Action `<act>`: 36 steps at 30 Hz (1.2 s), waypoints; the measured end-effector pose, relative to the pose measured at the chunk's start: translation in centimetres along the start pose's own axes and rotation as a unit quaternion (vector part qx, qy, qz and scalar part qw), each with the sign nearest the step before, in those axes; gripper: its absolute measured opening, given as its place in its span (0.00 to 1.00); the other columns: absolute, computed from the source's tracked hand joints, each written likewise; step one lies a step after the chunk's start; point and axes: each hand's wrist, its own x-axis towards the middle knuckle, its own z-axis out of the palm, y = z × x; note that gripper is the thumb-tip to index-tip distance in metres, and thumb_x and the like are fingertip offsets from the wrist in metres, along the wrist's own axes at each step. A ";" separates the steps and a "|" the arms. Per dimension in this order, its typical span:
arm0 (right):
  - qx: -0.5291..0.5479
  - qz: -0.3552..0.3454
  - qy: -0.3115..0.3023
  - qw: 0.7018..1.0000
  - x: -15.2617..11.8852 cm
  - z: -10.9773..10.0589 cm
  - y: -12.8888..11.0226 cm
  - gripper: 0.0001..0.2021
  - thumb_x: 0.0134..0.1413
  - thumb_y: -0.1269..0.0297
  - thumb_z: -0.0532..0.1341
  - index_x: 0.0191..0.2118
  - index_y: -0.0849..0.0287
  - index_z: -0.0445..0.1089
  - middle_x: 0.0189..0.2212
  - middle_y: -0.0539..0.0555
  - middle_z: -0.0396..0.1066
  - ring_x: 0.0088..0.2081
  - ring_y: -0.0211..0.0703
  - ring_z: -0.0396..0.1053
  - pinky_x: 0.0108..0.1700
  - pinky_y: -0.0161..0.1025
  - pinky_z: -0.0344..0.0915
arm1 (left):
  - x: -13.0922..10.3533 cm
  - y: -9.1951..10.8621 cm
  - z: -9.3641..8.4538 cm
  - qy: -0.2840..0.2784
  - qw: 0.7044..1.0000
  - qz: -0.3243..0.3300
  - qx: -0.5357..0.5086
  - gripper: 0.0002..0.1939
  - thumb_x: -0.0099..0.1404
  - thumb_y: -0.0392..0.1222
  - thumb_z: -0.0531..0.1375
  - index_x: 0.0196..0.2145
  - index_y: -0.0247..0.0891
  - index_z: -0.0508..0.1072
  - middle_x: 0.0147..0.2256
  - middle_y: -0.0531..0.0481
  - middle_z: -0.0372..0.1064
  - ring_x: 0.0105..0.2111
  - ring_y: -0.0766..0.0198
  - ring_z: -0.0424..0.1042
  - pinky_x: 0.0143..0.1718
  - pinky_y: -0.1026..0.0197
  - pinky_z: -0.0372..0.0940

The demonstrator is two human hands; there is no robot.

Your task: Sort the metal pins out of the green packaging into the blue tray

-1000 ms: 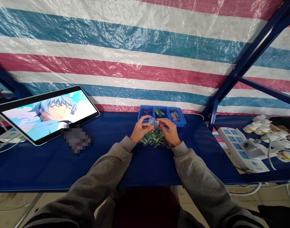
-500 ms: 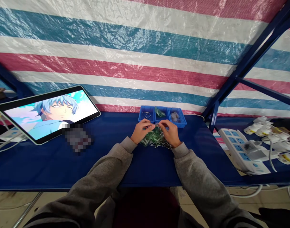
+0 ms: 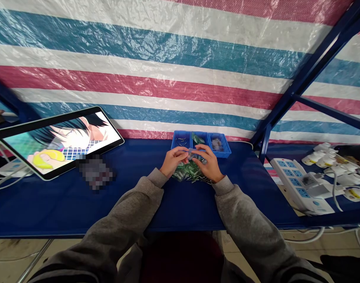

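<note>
Left hand [image 3: 171, 162] pinching a clear plastic piece [image 3: 192, 152] beside the green pile [image 3: 186, 171]!

And here the left thumb and fingertips are gripping that crinkled piece, which is sitting between both hands at the pile's far edge. The right hand [image 3: 210, 164] is bending its fingers at the other side; whether they're gripping too, I can't tell. Green packets and slim metal pins are lying heaped on the blue table [image 3: 65, 208]. Just behind, a blue tray [image 3: 223, 155] is showing three compartments: loose pins [image 3: 181, 140] left, green plastic [image 3: 198, 138] middle, see-through packets [image 3: 217, 144] right. Over on the left, a screen [image 3: 79, 133] is displaying a cartoon.
</note>
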 end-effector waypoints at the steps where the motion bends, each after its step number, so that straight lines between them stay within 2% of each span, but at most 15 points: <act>1: -0.001 0.000 0.000 1.000 0.0 0.1 0.2 0.11 0.60 0.60 0.60 0.46 0.52 0.74 0.49 0.59 0.67 0.50 0.51 0.68 0.50 0.52 0.69 | 0.1 -0.1 0.0 -0.002 1.000 -0.002 -0.008 0.17 0.52 0.47 0.70 0.36 0.33 0.74 0.26 0.51 0.71 0.24 0.66 0.70 0.27 0.63 0.66; 7: -0.012 0.008 -0.011 1.000 -0.1 0.3 0.5 0.11 0.58 0.60 0.61 0.46 0.51 0.74 0.48 0.58 0.67 0.49 0.51 0.68 0.51 0.51 0.68 | 0.3 -0.5 -0.3 -0.002 0.999 -0.017 -0.031 0.20 0.49 0.49 0.71 0.35 0.32 0.76 0.27 0.48 0.72 0.27 0.64 0.72 0.29 0.62 0.67; 10: -0.019 0.027 0.024 0.999 0.0 0.2 0.2 0.09 0.61 0.60 0.58 0.39 0.54 0.75 0.39 0.57 0.70 0.43 0.48 0.70 0.47 0.46 0.69 | 0.2 -0.4 -0.3 -0.014 1.000 -0.015 -0.006 0.19 0.54 0.52 0.68 0.34 0.32 0.76 0.28 0.47 0.72 0.27 0.64 0.71 0.27 0.62 0.67; 13: 0.001 0.072 0.038 0.997 0.1 0.1 0.0 0.11 0.62 0.58 0.57 0.34 0.56 0.74 0.31 0.55 0.72 0.35 0.45 0.71 0.41 0.43 0.70 | 0.1 -0.4 -0.3 -0.010 0.996 0.030 0.083 0.19 0.57 0.55 0.65 0.33 0.33 0.76 0.29 0.47 0.72 0.27 0.64 0.69 0.26 0.62 0.66; 17: 0.077 0.146 0.033 0.986 0.1 0.2 -0.1 0.12 0.57 0.54 0.61 0.40 0.57 0.73 0.28 0.52 0.74 0.27 0.42 0.72 0.34 0.41 0.71 | 0.1 -0.5 -0.2 -0.019 0.989 0.042 0.140 0.20 0.54 0.53 0.68 0.37 0.35 0.73 0.32 0.46 0.74 0.31 0.60 0.73 0.29 0.61 0.69; 19: 0.111 0.164 0.032 0.980 0.0 0.2 -0.1 0.15 0.60 0.54 0.58 0.48 0.56 0.70 0.26 0.51 0.74 0.24 0.41 0.72 0.32 0.41 0.72 | 0.1 -0.5 -0.2 -0.017 0.991 0.031 0.126 0.21 0.54 0.53 0.67 0.39 0.35 0.71 0.30 0.48 0.73 0.28 0.61 0.73 0.29 0.60 0.69; 20: 0.121 0.161 0.030 0.979 0.0 0.2 -0.1 0.16 0.62 0.55 0.55 0.51 0.56 0.69 0.28 0.51 0.74 0.25 0.41 0.72 0.32 0.41 0.72 | 0.2 -0.5 -0.2 -0.013 0.993 0.026 0.114 0.22 0.55 0.52 0.67 0.40 0.35 0.70 0.28 0.49 0.73 0.26 0.62 0.72 0.29 0.60 0.69; 22: 0.115 0.132 0.023 0.984 0.0 0.1 -0.1 0.16 0.65 0.57 0.52 0.54 0.54 0.67 0.37 0.55 0.75 0.33 0.43 0.74 0.36 0.43 0.73 | 0.2 -0.3 -0.3 -0.007 0.997 0.017 0.079 0.24 0.55 0.51 0.67 0.44 0.36 0.68 0.27 0.51 0.72 0.25 0.64 0.72 0.29 0.60 0.68; 24: 0.081 0.088 0.010 0.993 0.0 0.0 -0.1 0.16 0.64 0.58 0.54 0.54 0.52 0.67 0.49 0.59 0.70 0.43 0.47 0.73 0.41 0.45 0.74 | 0.2 -0.2 -0.3 -0.007 0.999 0.006 0.047 0.26 0.54 0.50 0.68 0.47 0.38 0.66 0.27 0.52 0.72 0.25 0.64 0.72 0.29 0.61 0.68; 26: 0.037 0.054 0.005 0.998 0.0 0.0 0.0 0.14 0.62 0.59 0.56 0.51 0.52 0.69 0.55 0.60 0.64 0.50 0.49 0.69 0.47 0.47 0.72 | 0.1 -0.3 -0.3 -0.019 0.999 -0.009 0.031 0.28 0.54 0.49 0.69 0.49 0.39 0.66 0.27 0.52 0.72 0.24 0.65 0.71 0.29 0.61 0.68; 29: 0.001 0.042 0.007 0.999 0.0 0.1 0.2 0.13 0.61 0.60 0.58 0.50 0.52 0.69 0.56 0.61 0.61 0.54 0.51 0.66 0.51 0.50 0.70 | 0.1 -0.5 -0.4 -0.053 0.998 -0.036 0.028 0.26 0.54 0.48 0.69 0.48 0.37 0.68 0.25 0.53 0.70 0.22 0.66 0.69 0.26 0.62 0.66; 32: -0.014 0.038 0.011 0.999 0.0 0.1 0.3 0.11 0.61 0.60 0.58 0.49 0.53 0.69 0.55 0.60 0.63 0.56 0.51 0.64 0.53 0.50 0.68 | 0.2 -0.8 -0.5 -0.085 0.994 -0.060 0.023 0.26 0.55 0.48 0.69 0.48 0.36 0.68 0.23 0.53 0.70 0.21 0.67 0.68 0.25 0.62 0.66; 34: -0.017 0.032 0.024 0.999 0.1 0.1 0.3 0.08 0.61 0.61 0.58 0.42 0.54 0.71 0.49 0.59 0.68 0.53 0.50 0.67 0.53 0.50 0.67 | 0.3 -0.8 -0.6 -0.080 0.995 -0.058 0.029 0.27 0.55 0.49 0.68 0.50 0.37 0.67 0.25 0.51 0.71 0.22 0.66 0.69 0.25 0.62 0.67; 36: -0.015 0.045 0.032 0.998 0.1 0.1 0.3 0.07 0.61 0.61 0.58 0.36 0.56 0.71 0.40 0.57 0.73 0.45 0.49 0.71 0.50 0.48 0.68 | 0.4 -0.8 -0.7 -0.048 0.997 -0.026 0.056 0.24 0.58 0.53 0.65 0.46 0.37 0.71 0.30 0.48 0.73 0.27 0.63 0.71 0.25 0.63 0.67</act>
